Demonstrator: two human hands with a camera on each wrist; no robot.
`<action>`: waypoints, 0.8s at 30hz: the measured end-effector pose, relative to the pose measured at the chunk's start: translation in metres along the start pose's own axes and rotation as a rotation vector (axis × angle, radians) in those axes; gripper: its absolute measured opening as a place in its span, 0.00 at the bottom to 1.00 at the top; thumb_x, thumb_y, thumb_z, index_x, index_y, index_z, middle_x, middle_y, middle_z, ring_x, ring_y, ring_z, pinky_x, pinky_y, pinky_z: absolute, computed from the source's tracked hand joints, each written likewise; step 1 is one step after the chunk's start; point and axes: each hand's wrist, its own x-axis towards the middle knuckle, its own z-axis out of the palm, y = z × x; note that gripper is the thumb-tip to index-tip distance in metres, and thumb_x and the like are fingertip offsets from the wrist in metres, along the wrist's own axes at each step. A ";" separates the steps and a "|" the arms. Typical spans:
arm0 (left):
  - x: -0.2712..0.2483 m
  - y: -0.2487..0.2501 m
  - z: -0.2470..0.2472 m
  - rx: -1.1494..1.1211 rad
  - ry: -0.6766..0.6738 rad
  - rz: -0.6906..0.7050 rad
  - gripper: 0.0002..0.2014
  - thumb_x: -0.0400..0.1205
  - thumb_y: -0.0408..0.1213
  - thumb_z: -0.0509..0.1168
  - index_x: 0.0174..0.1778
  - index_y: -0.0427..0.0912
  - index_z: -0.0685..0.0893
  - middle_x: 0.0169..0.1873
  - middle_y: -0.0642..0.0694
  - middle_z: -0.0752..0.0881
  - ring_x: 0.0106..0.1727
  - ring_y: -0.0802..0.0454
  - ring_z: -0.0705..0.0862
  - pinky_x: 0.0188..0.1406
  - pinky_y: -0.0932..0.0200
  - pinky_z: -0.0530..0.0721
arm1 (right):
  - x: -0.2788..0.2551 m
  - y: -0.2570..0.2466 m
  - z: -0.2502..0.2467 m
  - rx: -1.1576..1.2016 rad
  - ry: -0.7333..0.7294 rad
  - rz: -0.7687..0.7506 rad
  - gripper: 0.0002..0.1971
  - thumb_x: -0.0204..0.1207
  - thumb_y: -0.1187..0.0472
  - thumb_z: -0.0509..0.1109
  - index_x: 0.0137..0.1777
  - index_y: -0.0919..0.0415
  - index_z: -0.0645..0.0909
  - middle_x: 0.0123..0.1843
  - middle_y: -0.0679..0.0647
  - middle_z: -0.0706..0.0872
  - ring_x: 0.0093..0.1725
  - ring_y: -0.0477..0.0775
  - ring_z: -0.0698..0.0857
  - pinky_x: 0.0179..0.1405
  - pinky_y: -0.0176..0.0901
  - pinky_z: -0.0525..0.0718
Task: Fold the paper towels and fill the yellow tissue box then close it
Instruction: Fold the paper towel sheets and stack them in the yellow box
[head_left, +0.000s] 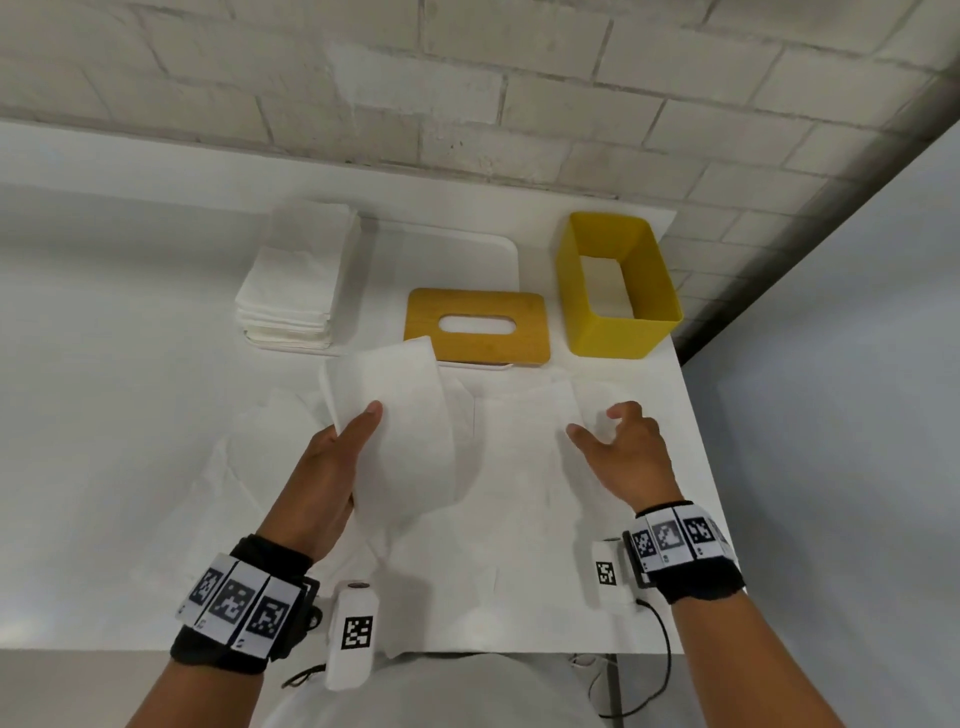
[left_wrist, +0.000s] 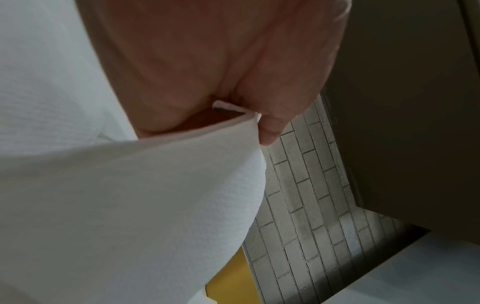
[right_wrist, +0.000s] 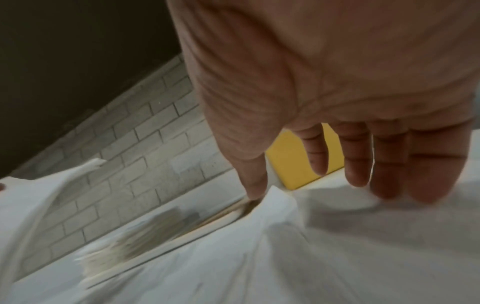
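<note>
The left grip (head_left: 322, 467) is clamped on one paper towel (head_left: 400, 421), lifted and curled above the surface (head_left: 104, 364); the right grip (head_left: 623, 452) is held apart, fingers relaxed, over loose towels (head_left: 519, 467) spread along the near edge. One yellow tissue box (head_left: 618, 322), open, is seen at the far right corner. One wooden lid (head_left: 478, 325) is laid beside it, on a white tray (head_left: 467, 249). One stack of folded towels (head_left: 296, 280) is set left of the lid.

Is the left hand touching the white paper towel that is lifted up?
Touching. The left wrist view shows the left hand pinching the white paper towel's edge.
</note>
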 end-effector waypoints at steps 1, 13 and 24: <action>0.000 -0.001 0.001 -0.003 -0.006 -0.002 0.16 0.89 0.46 0.62 0.67 0.43 0.87 0.57 0.45 0.94 0.59 0.48 0.92 0.58 0.48 0.86 | 0.003 0.001 0.002 -0.018 -0.001 0.006 0.34 0.75 0.37 0.74 0.73 0.56 0.70 0.71 0.60 0.75 0.71 0.66 0.77 0.66 0.54 0.77; -0.004 0.002 0.005 0.095 -0.019 -0.016 0.16 0.89 0.48 0.61 0.63 0.44 0.89 0.56 0.43 0.94 0.59 0.45 0.92 0.66 0.43 0.85 | 0.001 -0.004 -0.018 -0.042 0.175 -0.049 0.07 0.81 0.57 0.65 0.50 0.60 0.81 0.46 0.55 0.87 0.51 0.62 0.84 0.44 0.45 0.76; 0.003 0.003 0.025 0.114 -0.031 -0.051 0.29 0.79 0.62 0.70 0.68 0.44 0.86 0.56 0.45 0.94 0.62 0.44 0.91 0.71 0.39 0.83 | -0.080 -0.075 -0.062 1.294 -0.405 -0.258 0.17 0.74 0.62 0.70 0.63 0.61 0.85 0.60 0.60 0.91 0.57 0.54 0.90 0.62 0.49 0.87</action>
